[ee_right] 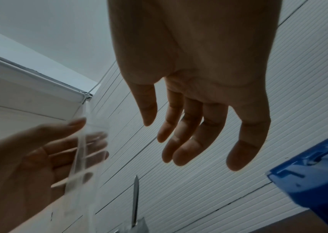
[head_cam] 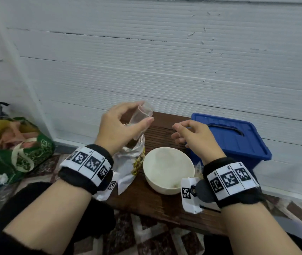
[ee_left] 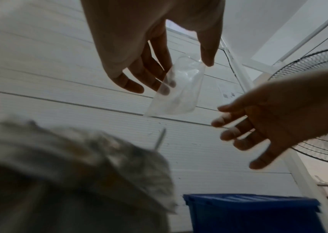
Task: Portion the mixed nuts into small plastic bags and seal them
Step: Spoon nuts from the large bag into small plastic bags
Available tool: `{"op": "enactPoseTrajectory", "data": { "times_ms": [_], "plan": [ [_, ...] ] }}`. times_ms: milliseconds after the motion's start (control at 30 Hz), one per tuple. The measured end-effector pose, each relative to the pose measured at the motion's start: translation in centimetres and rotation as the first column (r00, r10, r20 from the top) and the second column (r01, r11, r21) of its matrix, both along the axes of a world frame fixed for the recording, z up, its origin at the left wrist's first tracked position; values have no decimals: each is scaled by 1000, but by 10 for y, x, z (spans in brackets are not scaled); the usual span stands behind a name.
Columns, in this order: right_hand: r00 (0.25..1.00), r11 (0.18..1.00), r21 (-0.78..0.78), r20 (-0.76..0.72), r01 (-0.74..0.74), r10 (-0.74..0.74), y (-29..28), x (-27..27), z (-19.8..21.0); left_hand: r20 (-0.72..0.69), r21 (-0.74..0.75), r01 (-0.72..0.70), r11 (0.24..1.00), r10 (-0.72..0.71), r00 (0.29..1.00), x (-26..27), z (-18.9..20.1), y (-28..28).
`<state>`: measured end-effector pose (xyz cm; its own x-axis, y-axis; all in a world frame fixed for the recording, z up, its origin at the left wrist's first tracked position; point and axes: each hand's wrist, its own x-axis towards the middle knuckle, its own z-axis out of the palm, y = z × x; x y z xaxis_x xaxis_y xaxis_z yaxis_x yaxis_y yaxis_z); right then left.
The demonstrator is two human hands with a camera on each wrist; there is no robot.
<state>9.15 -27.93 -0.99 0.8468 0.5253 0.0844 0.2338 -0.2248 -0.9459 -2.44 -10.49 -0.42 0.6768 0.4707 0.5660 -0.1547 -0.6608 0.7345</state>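
I see the small clear plastic bag raised above the opened foil nut package at the left of the low wooden table, pinched between the thumb and fingers of my left hand. My right hand hovers just right of it with fingers loosely spread, holding nothing and apart from the bag. A cream bowl sits between my wrists, a blue lidded box on the right.
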Motion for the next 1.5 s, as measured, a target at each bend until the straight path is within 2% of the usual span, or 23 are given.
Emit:
{"op": "enactPoseTrajectory", "data": {
  "times_ms": [133, 300, 400, 533, 700, 800, 933, 1067, 1100, 1233, 1367, 1500],
  "plan": [
    [998, 999, -27, 48, -39, 40, 23, -7, -6, -54, 49, -88, 995, 91, 994, -15, 5, 40],
    [992, 994, -102, 108, -49, 60, 53, -12, -24, -206, 73, -123, 990, 136, 969, -17, -14, 75],
    [994, 991, -125, 94, -39, 51, 68, -15, -29, -277, 22, -109, 994, 111, 955, -12, -26, 81],
    [987, 992, -127, 162, 0, 21, 78, -15, -31, -307, -78, -56, 995, 29, 951, -6, -40, 82],
    [949, 995, -85, 313, 57, -28, 87, -13, -33, -322, -45, -40, 998, 23, 947, 0, -48, 84],
    [894, 994, -65, 446, 86, -48, 87, -13, -35, -333, 62, -33, 998, 52, 942, 3, -49, 82],
    [766, 999, 29, 641, 46, -54, 84, -16, -31, -336, 116, -30, 993, 67, 939, 4, -53, 81],
    [593, 995, -97, 803, 24, 64, 86, -21, -37, -296, 121, -42, 992, 77, 952, 2, -56, 80],
    [583, 993, -117, 809, 26, 80, 88, -22, -42, -291, 121, -44, 992, 77, 954, 2, -56, 80],
    [717, 999, -50, 697, 11, 27, 90, -22, -47, -286, 126, -48, 991, 83, 955, 2, -56, 80],
    [847, 997, 37, 526, 61, -71, 87, -19, -43, -284, 114, -51, 992, 81, 956, 2, -56, 79],
    [921, 989, 66, 360, 134, -149, 86, -16, -42, -283, 118, -53, 992, 85, 955, 1, -55, 78]
  ]
}}
